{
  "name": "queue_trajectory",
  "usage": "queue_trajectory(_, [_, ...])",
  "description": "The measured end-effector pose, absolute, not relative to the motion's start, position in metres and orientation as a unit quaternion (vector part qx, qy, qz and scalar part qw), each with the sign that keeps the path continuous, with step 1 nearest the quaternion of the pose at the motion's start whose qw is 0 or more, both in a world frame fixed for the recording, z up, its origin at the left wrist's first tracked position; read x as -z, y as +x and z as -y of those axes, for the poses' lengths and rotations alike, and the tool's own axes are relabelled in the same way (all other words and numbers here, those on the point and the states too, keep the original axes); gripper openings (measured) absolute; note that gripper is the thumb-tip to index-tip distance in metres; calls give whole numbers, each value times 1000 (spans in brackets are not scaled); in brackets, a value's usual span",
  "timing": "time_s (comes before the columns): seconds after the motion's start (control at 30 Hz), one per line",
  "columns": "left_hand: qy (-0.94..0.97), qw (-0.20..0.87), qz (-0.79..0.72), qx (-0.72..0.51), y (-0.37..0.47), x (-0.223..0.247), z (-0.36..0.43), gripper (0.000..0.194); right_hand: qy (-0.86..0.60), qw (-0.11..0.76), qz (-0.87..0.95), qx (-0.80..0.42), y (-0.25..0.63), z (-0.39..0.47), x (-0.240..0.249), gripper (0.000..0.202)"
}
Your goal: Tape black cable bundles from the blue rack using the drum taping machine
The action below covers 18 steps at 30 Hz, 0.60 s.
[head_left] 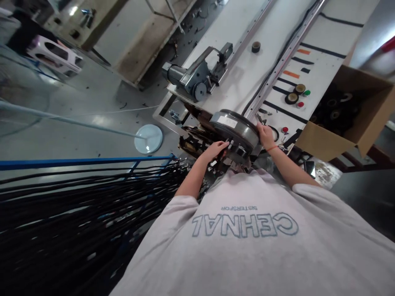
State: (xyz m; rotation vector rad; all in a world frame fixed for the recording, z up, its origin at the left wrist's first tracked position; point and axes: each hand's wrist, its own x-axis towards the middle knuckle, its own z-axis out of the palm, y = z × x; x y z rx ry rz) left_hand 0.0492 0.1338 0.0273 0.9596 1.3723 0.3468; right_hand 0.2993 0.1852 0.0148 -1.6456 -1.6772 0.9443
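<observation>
A round grey metal drum-shaped machine [236,127] with a white label stands at the near end of the long white table. My left hand [218,149] is at its lower left side, fingers pressed together by a small white piece at the machine's front; what they grip is too small to make out. On the machine's right edge rests my right hand [266,135], fingers partly hidden and slightly curled near a thin dark item. A red band circles the right wrist. Black cables [271,70] run along a metal rail to the machine.
Black cables [77,205] hang over a blue rack at left. A motorised device [197,78] sits on the table's left edge. Tape rolls [291,98] and a cardboard box [327,142] are at right. A round stool [148,139] and a seated person stand off left.
</observation>
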Motion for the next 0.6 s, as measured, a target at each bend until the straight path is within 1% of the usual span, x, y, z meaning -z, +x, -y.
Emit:
queue_trajectory(0.07, [537, 538, -636, -131, 48, -38, -131, 34, -703, 231, 625, -248, 320, -160, -1, 35])
queue_trajectory(0.13, [614, 415, -664, -98, 44, -53, -132, 34, -765, 141, 599, -190, 337, -145, 1, 37])
queue_trajectory(0.17, [632, 359, -682, -82, 39, -60, -135, 35, -785, 96, 578, -201, 345, -140, -2, 36])
queue_trajectory(0.2, [640, 310, -700, -68, 33, -67, -138, 36, -794, 62, 558, -235, 352, -135, -7, 32])
queue_trajectory(0.23, [642, 271, -714, -58, 26, -74, -142, 38, -792, 50, 540, -281, 359, -129, -15, 28])
queue_trajectory(0.27, [644, 242, -724, -51, 20, -80, -146, 40, -775, 62, 530, -339, 365, -123, -24, 25])
queue_trajectory(0.3, [647, 223, -728, -42, 14, -84, -149, 41, -739, 94, 528, -407, 368, -114, -35, 26])
queue_trajectory(0.37, [660, 204, -722, -22, 5, -88, -154, 42, -602, 176, 537, -564, 361, -96, -58, 35])
queue_trajectory(0.4, [667, 201, -717, -12, 3, -88, -155, 42, -506, 201, 536, -645, 349, -87, -68, 43])
queue_trajectory(0.43, [673, 199, -713, -4, 3, -88, -155, 42, -402, 205, 523, -723, 332, -81, -76, 51])
queue_trajectory(0.5, [681, 196, -705, 4, 5, -87, -154, 42, -228, 170, 458, -842, 284, -80, -83, 68])
queue_trajectory(0.53, [685, 194, -702, 4, 6, -87, -153, 43, -171, 141, 414, -883, 258, -85, -81, 76])
queue_trajectory(0.6, [690, 188, -699, 7, 9, -88, -152, 45, -141, 87, 346, -923, 213, -103, -69, 83])
